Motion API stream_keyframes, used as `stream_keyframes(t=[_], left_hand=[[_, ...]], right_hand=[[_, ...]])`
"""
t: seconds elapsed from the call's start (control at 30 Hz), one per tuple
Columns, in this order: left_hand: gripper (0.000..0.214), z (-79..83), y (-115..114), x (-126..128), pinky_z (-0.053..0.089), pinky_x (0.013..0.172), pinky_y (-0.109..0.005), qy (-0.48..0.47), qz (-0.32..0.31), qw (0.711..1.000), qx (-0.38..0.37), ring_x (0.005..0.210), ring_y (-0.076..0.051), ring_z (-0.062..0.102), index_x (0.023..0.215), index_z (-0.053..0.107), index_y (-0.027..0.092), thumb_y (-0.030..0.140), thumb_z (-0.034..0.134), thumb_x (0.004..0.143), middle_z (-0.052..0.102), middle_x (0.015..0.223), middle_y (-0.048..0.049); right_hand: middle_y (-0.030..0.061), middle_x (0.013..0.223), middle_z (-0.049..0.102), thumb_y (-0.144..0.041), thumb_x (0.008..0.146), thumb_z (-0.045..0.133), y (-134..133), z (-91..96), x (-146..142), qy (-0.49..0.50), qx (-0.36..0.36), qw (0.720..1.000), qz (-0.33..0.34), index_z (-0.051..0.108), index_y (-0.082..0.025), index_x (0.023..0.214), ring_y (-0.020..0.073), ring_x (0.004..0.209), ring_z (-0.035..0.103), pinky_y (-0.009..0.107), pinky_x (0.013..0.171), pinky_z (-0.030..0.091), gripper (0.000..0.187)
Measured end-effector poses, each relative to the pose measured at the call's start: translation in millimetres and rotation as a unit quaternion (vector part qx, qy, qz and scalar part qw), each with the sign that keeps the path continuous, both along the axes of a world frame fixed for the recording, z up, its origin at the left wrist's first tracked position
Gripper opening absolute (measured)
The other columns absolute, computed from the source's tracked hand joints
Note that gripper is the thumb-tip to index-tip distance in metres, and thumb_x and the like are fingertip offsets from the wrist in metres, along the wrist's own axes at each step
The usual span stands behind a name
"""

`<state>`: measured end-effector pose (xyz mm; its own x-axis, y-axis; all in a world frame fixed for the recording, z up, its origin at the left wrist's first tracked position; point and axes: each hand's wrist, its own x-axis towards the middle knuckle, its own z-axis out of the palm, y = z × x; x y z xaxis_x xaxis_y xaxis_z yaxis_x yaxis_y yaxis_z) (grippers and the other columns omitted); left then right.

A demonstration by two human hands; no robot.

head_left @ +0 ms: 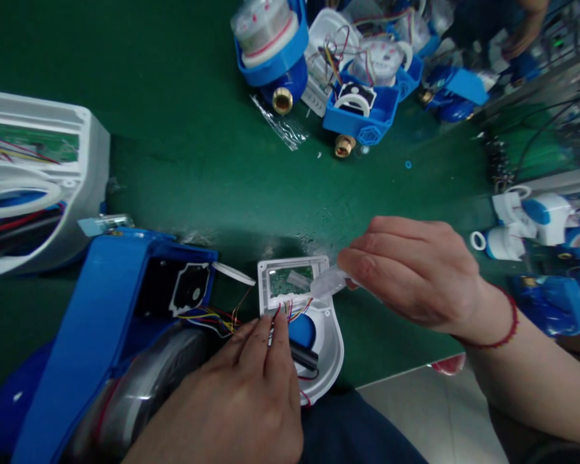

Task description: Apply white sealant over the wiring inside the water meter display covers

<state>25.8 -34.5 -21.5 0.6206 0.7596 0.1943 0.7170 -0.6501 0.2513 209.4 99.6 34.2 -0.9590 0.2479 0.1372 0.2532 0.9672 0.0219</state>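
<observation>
A white plastic cover (336,341) lies open-side up at the table's near edge, with a green circuit board (290,280) in its window and a bundle of coloured wires (297,309) running into it. My left hand (241,399) rests on the cover, fingertips pressing the wires near a black cylinder (303,354). My right hand (415,270) pinches a small translucent tube (328,283) whose tip points at the board. A blue meter housing (101,322) lies to the left, joined to the cover by the wires.
A white case (38,180) with wiring stands at the far left. Several blue water meters (270,51) and open blue housings (362,109) crowd the back; more meter parts (536,225) sit at the right. A plastic bag (283,129) lies on the green mat (183,148).
</observation>
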Motion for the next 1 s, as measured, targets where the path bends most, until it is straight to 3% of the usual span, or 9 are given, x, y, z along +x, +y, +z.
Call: stream_keyframes(t=[0.27,0.63,0.77,1.0], left_hand=[[0.044,3.3,5,-2,0.054,0.074,-0.030,0.008,-0.010,1.000,-0.008,0.089,-0.024,0.068,0.098,0.069,0.005,-0.001,0.032,0.073,0.068,0.105,-0.0163],[0.044,4.0,4,-2,0.053,0.074,-0.030,0.008,-0.010,1.000,-0.003,0.090,-0.024,0.067,0.097,0.069,0.005,-0.001,0.032,0.074,0.068,0.105,-0.0174],[0.044,3.1,5,-2,0.053,0.074,-0.030,0.001,-0.007,1.000,-0.004,0.088,-0.024,0.068,0.096,0.070,0.007,0.000,0.031,0.077,0.069,0.104,-0.0153],[0.044,0.2,4,2,0.053,0.075,-0.029,0.006,0.002,1.000,-0.024,0.091,-0.023,0.067,0.097,0.069,0.008,0.003,0.027,0.084,0.068,0.106,-0.0139]], right_hand=[[0.0038,0.060,0.056,-0.011,0.091,0.046,-5,-2.2,1,-0.007,-0.018,1.000,-0.007,0.054,-0.016,0.069,0.0151,0.058,0.048,0.029,0.051,0.042,0.024],[0.0039,0.063,0.057,-0.010,0.094,0.034,-5,-6.0,1,0.003,-0.054,0.998,-0.044,0.054,-0.015,0.070,0.0136,0.059,0.049,0.027,0.053,0.042,0.032],[0.0031,0.062,0.055,-0.002,0.088,0.031,-1,-11.2,5,0.018,-0.073,0.992,-0.100,0.054,-0.015,0.073,0.0138,0.058,0.048,0.026,0.053,0.039,0.031],[0.0031,0.064,0.056,0.002,0.082,0.034,4,-15.7,5,0.011,-0.117,0.988,-0.101,0.054,-0.015,0.075,0.0138,0.061,0.051,0.025,0.056,0.040,0.027]])
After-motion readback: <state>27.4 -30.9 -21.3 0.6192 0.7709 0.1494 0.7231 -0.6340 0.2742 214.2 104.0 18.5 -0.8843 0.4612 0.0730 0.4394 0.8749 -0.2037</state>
